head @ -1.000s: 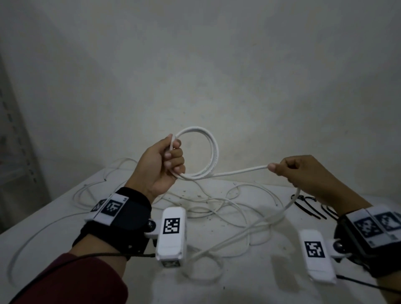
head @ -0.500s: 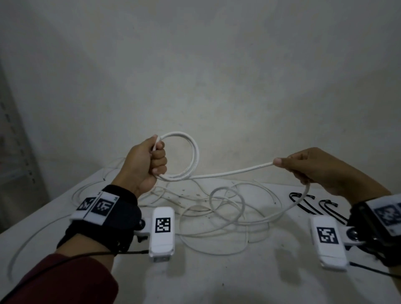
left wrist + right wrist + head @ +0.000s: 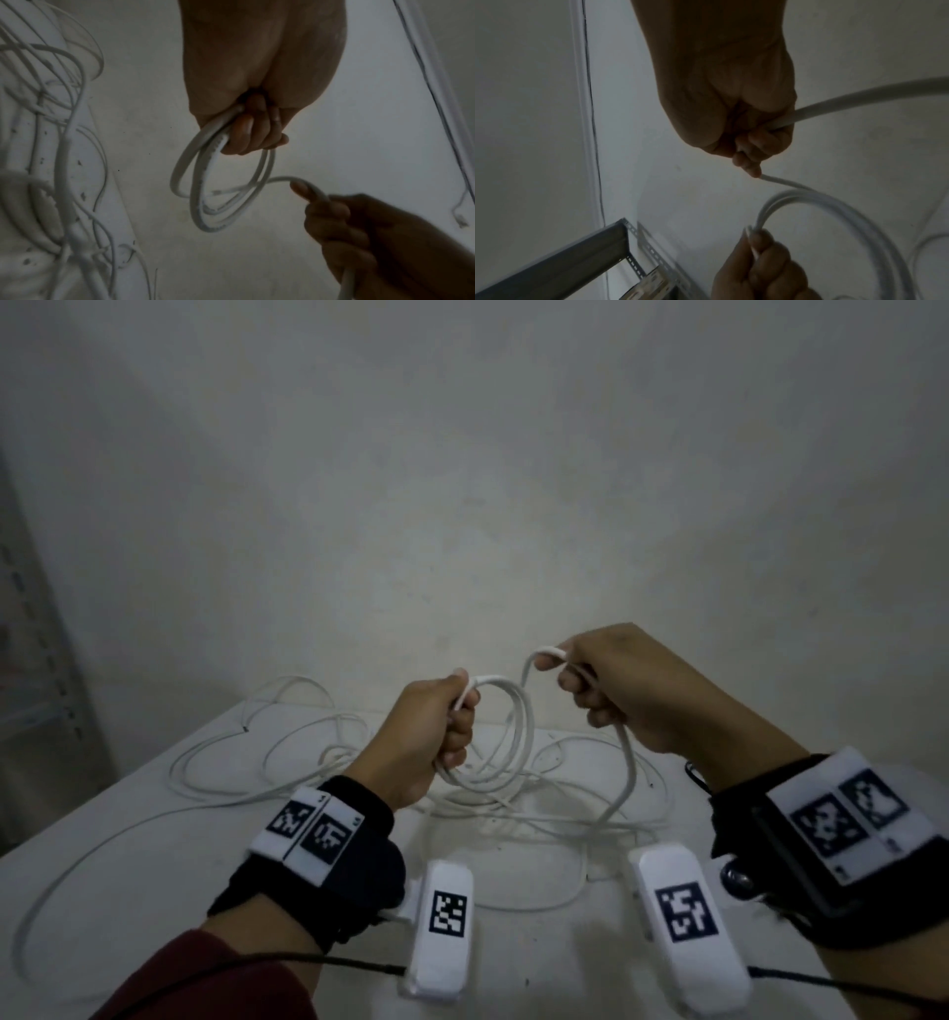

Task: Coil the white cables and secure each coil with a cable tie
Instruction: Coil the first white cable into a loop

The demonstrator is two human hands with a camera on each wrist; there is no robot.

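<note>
My left hand [image 3: 441, 726] is raised over the table and grips a small coil of white cable [image 3: 516, 737] at its top, with a few loops hanging below the fist. My right hand [image 3: 611, 690] is close beside it, fingers curled round the same cable's free run [image 3: 624, 762], which arches from the coil and drops to the table. In the left wrist view the coil [image 3: 195, 182] hangs from the curled fingers [image 3: 257, 130], with the right hand [image 3: 359, 233] just past it. In the right wrist view the cable [image 3: 859, 101] passes through my right fist [image 3: 744, 132].
Loose white cables [image 3: 287, 762] lie tangled across the white table [image 3: 154, 865]. A sliver of the black cable ties [image 3: 693, 770] shows behind my right wrist. A metal shelf frame [image 3: 577, 263] stands at the left. The wall is right behind the table.
My right hand has swung left and up towards the left hand, bending the straight run of cable into a fresh loop. The left hand has shifted right with the coil.
</note>
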